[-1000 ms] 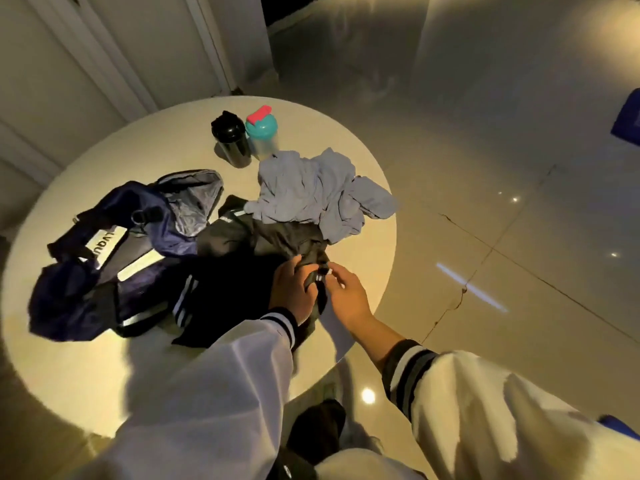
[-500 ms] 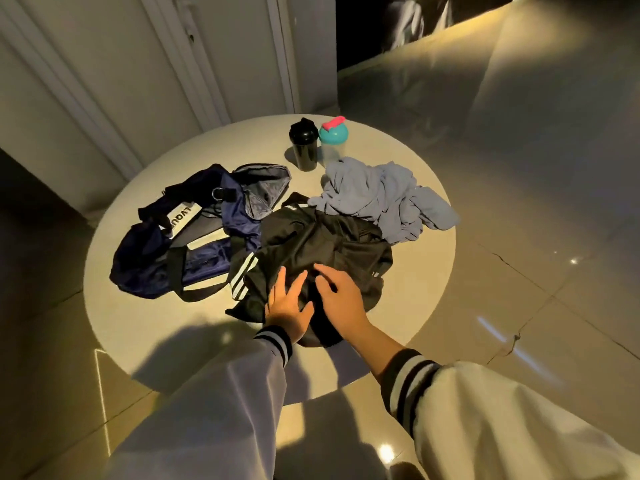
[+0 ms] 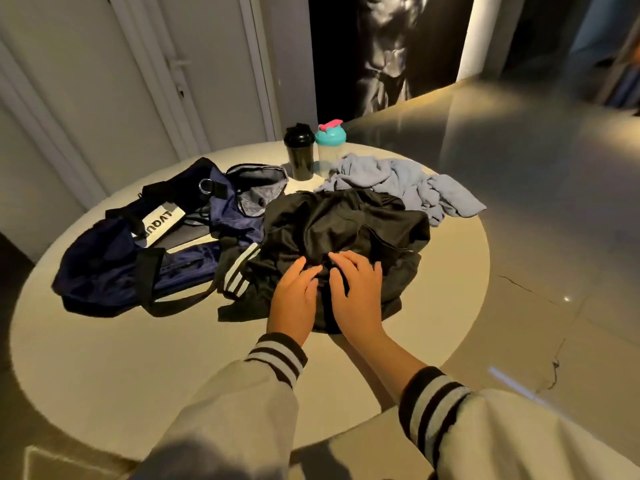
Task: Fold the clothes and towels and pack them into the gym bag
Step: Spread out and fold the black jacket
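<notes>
1. Both hands have let go of their pinch: left hand point(image 3: 294, 301) and right hand point(image 3: 356, 294) now lie side by side, fingers straight, flat on the black garment point(image 3: 346, 226).
2. The bag point(image 3: 110, 268) lies just left of that garment, grey cloth point(image 3: 398, 181) behind it, all on the table point(image 3: 104, 358).

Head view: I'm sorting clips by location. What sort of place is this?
Probably a gym or fitness club, not certain: a large wall picture of a muscular torso, plus a black shaker bottle, a teal-lidded shaker and a navy gym bag on a round table.
</notes>
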`<state>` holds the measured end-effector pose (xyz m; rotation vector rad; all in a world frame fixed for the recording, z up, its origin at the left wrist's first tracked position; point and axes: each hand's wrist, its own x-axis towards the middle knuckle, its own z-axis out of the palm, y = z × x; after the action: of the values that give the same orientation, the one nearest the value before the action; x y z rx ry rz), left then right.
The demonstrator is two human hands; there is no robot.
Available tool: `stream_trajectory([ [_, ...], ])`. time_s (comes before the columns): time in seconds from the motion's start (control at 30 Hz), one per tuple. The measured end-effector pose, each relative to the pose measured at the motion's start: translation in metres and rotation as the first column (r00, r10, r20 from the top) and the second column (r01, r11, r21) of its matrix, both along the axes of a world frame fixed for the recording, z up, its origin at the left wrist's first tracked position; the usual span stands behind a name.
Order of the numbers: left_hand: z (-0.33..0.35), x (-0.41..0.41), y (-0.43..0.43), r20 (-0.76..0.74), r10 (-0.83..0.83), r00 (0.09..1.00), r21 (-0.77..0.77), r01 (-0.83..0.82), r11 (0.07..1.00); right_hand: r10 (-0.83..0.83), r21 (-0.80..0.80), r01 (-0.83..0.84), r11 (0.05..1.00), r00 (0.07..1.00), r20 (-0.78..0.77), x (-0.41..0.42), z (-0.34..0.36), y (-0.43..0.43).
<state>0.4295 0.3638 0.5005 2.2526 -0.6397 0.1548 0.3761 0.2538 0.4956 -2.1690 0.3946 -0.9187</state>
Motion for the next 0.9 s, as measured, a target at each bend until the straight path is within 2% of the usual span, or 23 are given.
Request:
stream_trajectory([
  [0.1, -0.002, -0.008, 0.008, 0.19, 0.07, 0.979, 0.03, -0.077, 0.997, -0.051, -0.077, 0.051, 0.996, 0.999, 0.001, -0.014, -0.007, 0.003],
  [0.17, -0.001, -0.02, 0.016, 0.262, 0.088, 0.961, 0.05, -0.105, 0.993, -0.058, -0.115, 0.054, 0.992, 0.998, -0.033, -0.025, -0.011, 0.007],
  [0.23, 0.001, -0.034, 0.027, 0.197, 0.08, 0.977, -0.054, -0.07, 0.996, -0.052, -0.13, 0.045, 0.99, 0.998, -0.045, -0.037, -0.015, 0.011],
  [0.33, 0.006, -0.054, 0.042, 0.037, 0.078, 0.996, -0.34, -0.06, 0.939, -0.033, -0.137, 0.028, 0.99, 0.999, -0.038, -0.052, -0.014, 0.017],
  [0.43, 0.005, -0.067, 0.056, -0.039, 0.099, 0.994, -0.438, -0.106, 0.893, 0.013, -0.126, -0.019, 0.992, 0.999, -0.049, -0.063, -0.009, 0.023],
  [0.53, 0.003, -0.075, 0.066, -0.092, 0.109, 0.99, -0.488, -0.14, 0.862, 0.126, -0.116, -0.15, 0.982, 0.973, -0.193, -0.075, -0.009, 0.034],
  [0.6, 0.006, -0.078, 0.067, -0.114, 0.092, 0.989, -0.464, -0.135, 0.876, 0.212, -0.114, -0.253, 0.961, 0.934, -0.288, -0.079, -0.009, 0.04],
  [0.63, 0.006, -0.079, 0.068, -0.132, 0.088, 0.987, -0.424, -0.137, 0.895, 0.239, -0.11, -0.279, 0.954, 0.929, -0.283, -0.081, -0.008, 0.042],
  [0.8, -0.001, -0.085, 0.076, -0.117, 0.116, 0.986, -0.144, -0.132, 0.981, 0.222, 0.04, -0.22, 0.975, 0.972, -0.076, -0.083, -0.006, 0.036],
  [0.87, -0.004, -0.088, 0.079, -0.078, 0.127, 0.989, -0.036, -0.13, 0.991, 0.217, 0.005, -0.217, 0.976, 0.971, -0.099, -0.081, -0.007, 0.037],
  [0.9, -0.004, -0.09, 0.079, -0.089, 0.131, 0.987, -0.039, -0.134, 0.99, 0.205, -0.024, -0.21, 0.977, 0.97, -0.132, -0.08, -0.008, 0.038],
])
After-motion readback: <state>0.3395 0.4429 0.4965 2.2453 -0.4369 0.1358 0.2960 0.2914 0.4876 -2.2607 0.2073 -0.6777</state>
